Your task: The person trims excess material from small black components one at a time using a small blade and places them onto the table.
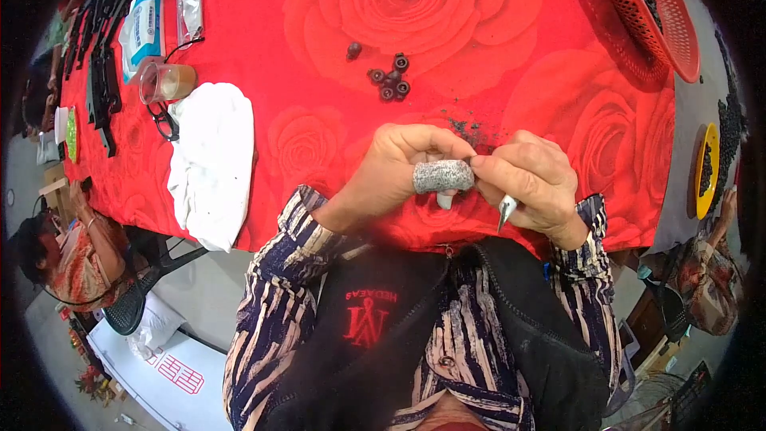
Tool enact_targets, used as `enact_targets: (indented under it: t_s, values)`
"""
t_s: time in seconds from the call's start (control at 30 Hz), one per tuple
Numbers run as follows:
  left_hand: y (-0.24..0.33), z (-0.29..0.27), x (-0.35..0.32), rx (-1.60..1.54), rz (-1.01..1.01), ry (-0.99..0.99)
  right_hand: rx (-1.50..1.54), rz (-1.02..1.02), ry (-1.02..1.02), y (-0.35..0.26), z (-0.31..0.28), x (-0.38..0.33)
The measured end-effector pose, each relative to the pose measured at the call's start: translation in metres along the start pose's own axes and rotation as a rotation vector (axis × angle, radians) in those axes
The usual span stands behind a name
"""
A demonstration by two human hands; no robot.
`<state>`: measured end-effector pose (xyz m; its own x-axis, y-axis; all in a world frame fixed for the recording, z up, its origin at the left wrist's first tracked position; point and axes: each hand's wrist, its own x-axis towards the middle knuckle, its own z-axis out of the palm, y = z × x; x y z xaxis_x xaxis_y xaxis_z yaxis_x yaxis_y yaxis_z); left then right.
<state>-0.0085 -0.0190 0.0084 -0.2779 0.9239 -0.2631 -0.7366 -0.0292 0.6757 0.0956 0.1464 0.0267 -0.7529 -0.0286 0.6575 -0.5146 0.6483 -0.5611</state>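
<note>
My left hand (391, 161) and my right hand (536, 179) meet over the near edge of the table, fingertips pinched together. Whatever small thing sits between those fingertips is too hidden to make out. A grey speckled finger sleeve (441, 176) covers one left finger, and something white (446, 200) shows below it. Out of my closed right hand sticks a silver pointed tool (507, 207), tip downward; its handle is hidden in the palm. Dark crumbs (467, 126) lie just beyond my hands. Farther off is a cluster of small dark round pieces (390, 78), with a single one (354, 50) apart.
A red rose-patterned cloth (303, 148) covers the table. At left lie a white cloth (211, 164), glasses (164, 123), a cup of brownish liquid (169, 82), a blue-white packet (144, 32) and long black parts (101, 84). A red basket (670, 24) stands far right. People sit at both sides.
</note>
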Motion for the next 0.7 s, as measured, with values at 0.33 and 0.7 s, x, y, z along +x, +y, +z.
enact_targets:
  t_s: [0.33,0.7]
  values:
    - [0.016,-0.009,0.003,0.121,-0.2,-0.112,0.057,0.02,-0.092,-0.004,-0.003,-0.001]
    - [0.005,-0.002,-0.001,0.156,0.136,-0.031,0.067,0.23,-0.143,-0.006,-0.014,0.003]
